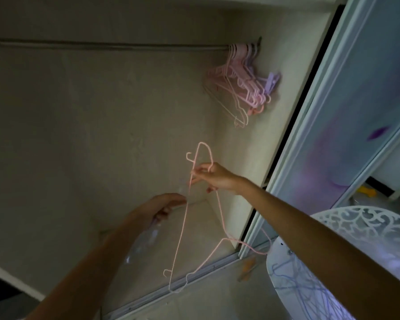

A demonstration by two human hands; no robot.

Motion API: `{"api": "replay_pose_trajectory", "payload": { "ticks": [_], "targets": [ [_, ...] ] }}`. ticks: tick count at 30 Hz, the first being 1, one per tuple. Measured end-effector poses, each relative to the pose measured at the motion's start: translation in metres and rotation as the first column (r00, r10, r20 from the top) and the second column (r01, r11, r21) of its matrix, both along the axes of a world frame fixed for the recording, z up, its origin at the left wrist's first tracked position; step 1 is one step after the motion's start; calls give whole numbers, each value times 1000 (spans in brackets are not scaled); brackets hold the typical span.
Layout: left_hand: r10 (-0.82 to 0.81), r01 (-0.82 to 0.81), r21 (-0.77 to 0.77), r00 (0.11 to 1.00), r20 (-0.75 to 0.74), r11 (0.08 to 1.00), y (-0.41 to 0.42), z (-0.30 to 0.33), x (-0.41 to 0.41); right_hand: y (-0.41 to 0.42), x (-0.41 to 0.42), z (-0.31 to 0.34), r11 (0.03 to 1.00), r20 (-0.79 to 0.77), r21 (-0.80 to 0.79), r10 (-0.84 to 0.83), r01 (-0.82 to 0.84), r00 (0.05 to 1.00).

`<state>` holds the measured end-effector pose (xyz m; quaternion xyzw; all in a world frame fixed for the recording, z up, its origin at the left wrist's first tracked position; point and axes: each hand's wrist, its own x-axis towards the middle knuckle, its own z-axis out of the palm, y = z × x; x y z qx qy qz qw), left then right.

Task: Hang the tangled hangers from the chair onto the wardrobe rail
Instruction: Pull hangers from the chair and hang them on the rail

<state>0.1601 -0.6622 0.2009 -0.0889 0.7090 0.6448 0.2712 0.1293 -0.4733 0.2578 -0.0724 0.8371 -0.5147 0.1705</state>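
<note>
Right hand (214, 177): fingers pinched round thin pink wire hanger (203, 218) just below its hook, hanger dangling skewed inside open wardrobe; second pink wire loop trailing from it down toward white openwork chair (365, 229) at lower right, apparently caught on it. Left hand (164, 207): fingers curled round clear plastic hanger (143, 241), faint and hard to trace, touching or just beside pink wire's long side; whether actually interlocked, cannot tell. Dark wardrobe rail (102, 45) running across top, well above both hands; bunch of pink and lilac hangers (243, 84) already hung at its right end, against side wall. More tangled blue and purple wire hangers (298, 287) lying on chair seat.

Judged step: separating pink hanger from its neighbours before hanging; task partly done.

For doing it well: keep right-hand pinch near hook for control; draw clear hanger sideways and away, not downward, to avoid tightening any snag; rotate pink frame so trailing loop slips off lower corner notch; free completely before lifting; then hook over bare rail just left of hung bunch, hook facing same way as others.

Risk: thin wire bending if pulled hard; trailing loop dragging chair pile out.
</note>
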Motion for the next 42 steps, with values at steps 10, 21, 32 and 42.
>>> {"api": "replay_pose_trajectory", "payload": {
  "ticks": [10,21,32,42],
  "targets": [
    [162,-156,46,969,-184,987,45,20,-25,-14,-36,18,862,-385,464,-13,206,923],
    [395,-331,262,885,-248,907,29,21,-66,50,13,-21,948,398,-41,-274,315,876],
    [194,-232,-171,957,-214,958,26,46,-114,78,-60,30,893,-354,-149,-450,425,820],
    [526,-520,79,845,-97,851,16,70,-156,99,-146,85,907,-565,170,-231,385,792]
  ]
}}
